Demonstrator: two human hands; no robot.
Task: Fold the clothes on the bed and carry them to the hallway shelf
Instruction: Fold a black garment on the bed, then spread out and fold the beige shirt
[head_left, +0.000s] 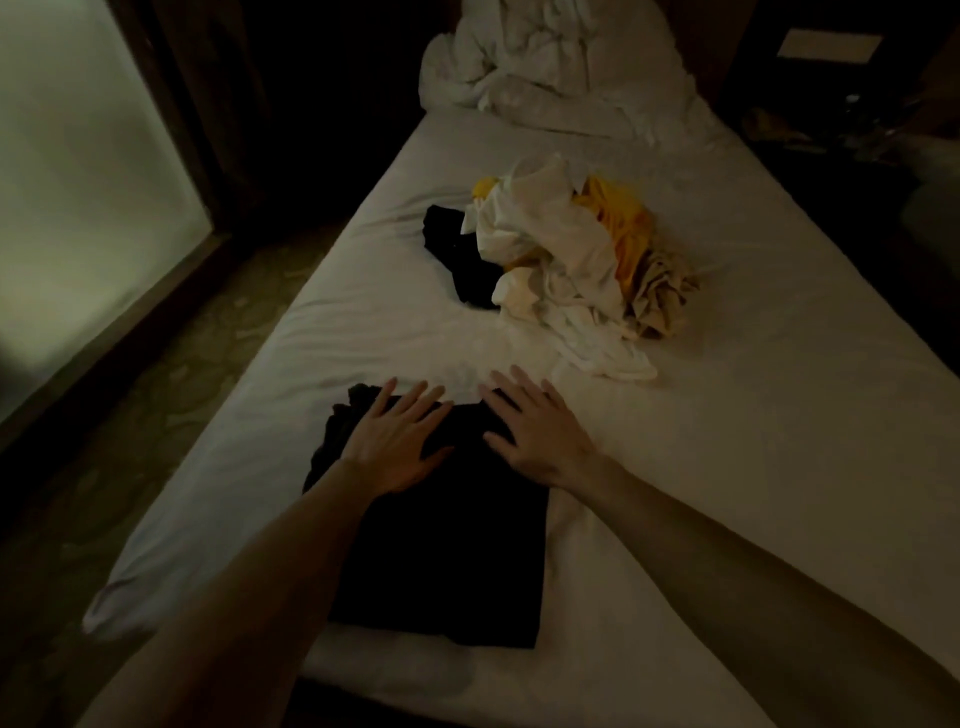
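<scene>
I see a black garment (441, 530) lying near the foot of the bed (779, 441), folded into a rough rectangle with flat, matte cloth; its far left corner bunches into loose ruffles. My left hand (400, 441) lies flat on its far left part, fingers straight and spread, holding nothing. My right hand (535, 426) rests flat on the far right corner, fingers also spread wide, their tips reaching onto the white sheet.

Further up the mattress sits a heap of unfolded clothes (566, 260): crumpled white fabric on top, a bright yellow piece (623, 228) showing through on the right, a tan, pleated-looking piece (665, 296) at the right edge, and another black item (457, 249) poking out on the left. How many garments the heap holds I cannot tell. The sheet is smooth with shallow creases.

At the head of the bed a rumpled white duvet (545, 67) is cut off by the frame. The room is dim. A pale frosted panel (78, 208) in a dark frame stands at left above patterned floor; the dark things at right are too murky to make out.
</scene>
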